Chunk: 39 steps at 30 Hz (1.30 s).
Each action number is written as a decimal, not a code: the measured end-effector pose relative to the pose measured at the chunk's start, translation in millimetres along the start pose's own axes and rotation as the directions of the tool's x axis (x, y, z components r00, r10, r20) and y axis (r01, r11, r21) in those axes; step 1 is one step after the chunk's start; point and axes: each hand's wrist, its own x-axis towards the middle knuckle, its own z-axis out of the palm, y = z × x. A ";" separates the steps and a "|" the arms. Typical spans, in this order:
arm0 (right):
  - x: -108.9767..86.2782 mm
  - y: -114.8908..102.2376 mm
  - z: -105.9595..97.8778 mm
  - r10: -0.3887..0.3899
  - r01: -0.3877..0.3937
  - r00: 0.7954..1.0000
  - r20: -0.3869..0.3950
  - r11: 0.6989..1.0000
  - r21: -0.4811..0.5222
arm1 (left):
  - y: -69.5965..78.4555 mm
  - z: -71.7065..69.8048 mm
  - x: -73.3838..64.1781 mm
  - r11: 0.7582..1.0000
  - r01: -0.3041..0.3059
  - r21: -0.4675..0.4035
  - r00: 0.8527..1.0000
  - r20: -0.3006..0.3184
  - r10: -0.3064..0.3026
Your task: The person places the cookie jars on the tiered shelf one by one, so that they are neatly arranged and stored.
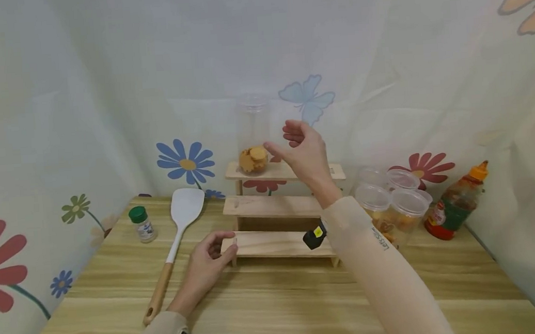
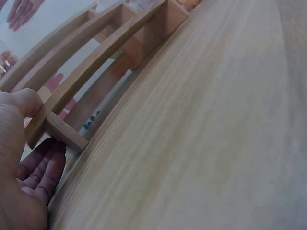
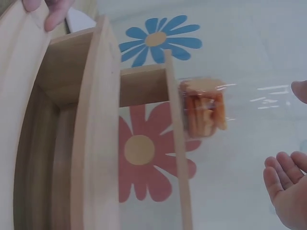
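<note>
A three-tier wooden shelf rack (image 1: 273, 243) stands on the table. My left hand (image 1: 209, 261) grips the left end of its lowest tier; the left wrist view shows the thumb (image 2: 29, 101) over the board and the other fingers curled below it. On the top tier, toward its left end, stands a tall clear jar (image 1: 252, 124) with cookies (image 3: 204, 108) at the bottom. My right hand (image 1: 304, 151) is raised just right of this jar, thumb and fingers spread apart, holding nothing. A gap shows between that hand and the jar in the right wrist view.
Several clear lidded jars (image 1: 407, 204) with snacks stand right of the rack, beside a sauce bottle (image 1: 456, 200) with an orange cap. To the left lie a white spatula (image 1: 187, 206) with a wooden handle and a green-capped shaker (image 1: 142, 225). A flowered curtain (image 1: 148, 66) hangs behind.
</note>
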 end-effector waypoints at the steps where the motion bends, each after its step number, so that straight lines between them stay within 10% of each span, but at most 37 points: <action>1: -0.8 -1.4 -4.2 -0.011 0.011 1.000 -0.010 1.000 0.004 | -0.2 -0.2 0.0 1.000 0.000 0.002 1.000 0.001 0.000; 21: -32.0 -6.7 -108.1 -0.089 0.085 0.986 -0.142 0.996 -0.035 | -1.9 0.2 -1.0 1.000 0.007 0.018 1.000 -0.005 -0.007; 39: -96.3 41.8 -209.0 -0.011 0.020 0.942 -0.335 1.000 0.024 | 2.5 0.5 -1.6 0.999 -0.003 0.034 1.000 -0.002 0.003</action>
